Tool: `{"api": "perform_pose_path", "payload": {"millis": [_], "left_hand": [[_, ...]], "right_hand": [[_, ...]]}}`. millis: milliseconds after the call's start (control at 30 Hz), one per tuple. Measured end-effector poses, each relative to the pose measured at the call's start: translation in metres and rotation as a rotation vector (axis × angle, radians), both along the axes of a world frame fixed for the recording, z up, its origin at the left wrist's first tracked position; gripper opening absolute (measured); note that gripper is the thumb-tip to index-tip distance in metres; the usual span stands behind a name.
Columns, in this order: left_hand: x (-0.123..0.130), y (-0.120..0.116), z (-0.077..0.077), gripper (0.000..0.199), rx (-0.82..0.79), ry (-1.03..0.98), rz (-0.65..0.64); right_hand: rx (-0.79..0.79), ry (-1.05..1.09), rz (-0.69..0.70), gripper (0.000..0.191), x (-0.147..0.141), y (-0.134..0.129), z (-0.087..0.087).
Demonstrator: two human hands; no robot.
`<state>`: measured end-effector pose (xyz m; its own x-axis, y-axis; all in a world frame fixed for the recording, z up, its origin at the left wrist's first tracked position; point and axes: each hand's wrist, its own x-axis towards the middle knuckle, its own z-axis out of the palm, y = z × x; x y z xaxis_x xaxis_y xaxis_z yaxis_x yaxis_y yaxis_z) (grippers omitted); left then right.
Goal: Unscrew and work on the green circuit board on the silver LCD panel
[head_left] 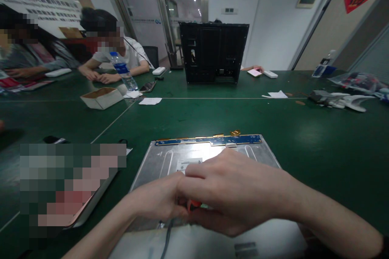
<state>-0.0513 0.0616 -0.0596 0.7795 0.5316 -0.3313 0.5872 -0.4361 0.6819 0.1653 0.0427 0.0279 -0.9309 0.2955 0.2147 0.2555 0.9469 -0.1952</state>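
A flat silver metal panel (146, 170), with a blue circuit board strip (237, 141) along its far edge, lies on the green table in front of me. Both hands meet over its near part. My right hand (234, 190) is closed around a small red thing (193, 204), mostly hidden by the fingers, so its kind does not show. My left hand (165, 198) presses against the right fingers, its own fingertips bent inward and partly covered. From beneath the hands a dark cable (167, 238) runs toward me. A white label (188, 164) sits on the panel.
Left of the panel lies a flat framed screen (91, 206), its surface blurred out. Farther off are an open white box (103, 98), a water bottle (123, 71) and a black monitor back (214, 52). Two people sit at the far left. White plastic parts (340, 99) lie right.
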Motion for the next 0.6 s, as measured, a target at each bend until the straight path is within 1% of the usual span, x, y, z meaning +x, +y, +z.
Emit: {"api": "perform_pose_path", "payload": {"millis": [133,300,433,533,600], "left_hand": [[-0.0005,0.0005,-0.0016,0.014,-0.08,-0.026,0.008],[0.0018,-0.0017,0.0011,0.005,-0.142,-0.086,0.036],[0.0024,-0.0034,0.0035,0.007,-0.134,-0.032,0.062],[0.001,-0.0028,0.0008,0.01,-0.12,-0.009,0.069],[-0.0002,-0.0014,-0.0023,0.01,-0.122,0.004,0.05]], "right_hand": [[-0.062,-0.012,0.025,0.022,0.0014,0.0,0.0025],[0.001,0.007,0.012,0.017,0.0,0.0001,0.0017],[0.027,0.005,-0.023,0.015,-0.0018,0.0017,-0.0015],[0.023,0.001,-0.032,0.018,-0.0019,0.003,-0.0029],[0.017,-0.007,-0.029,0.018,-0.0012,0.0031,-0.0026]]}}
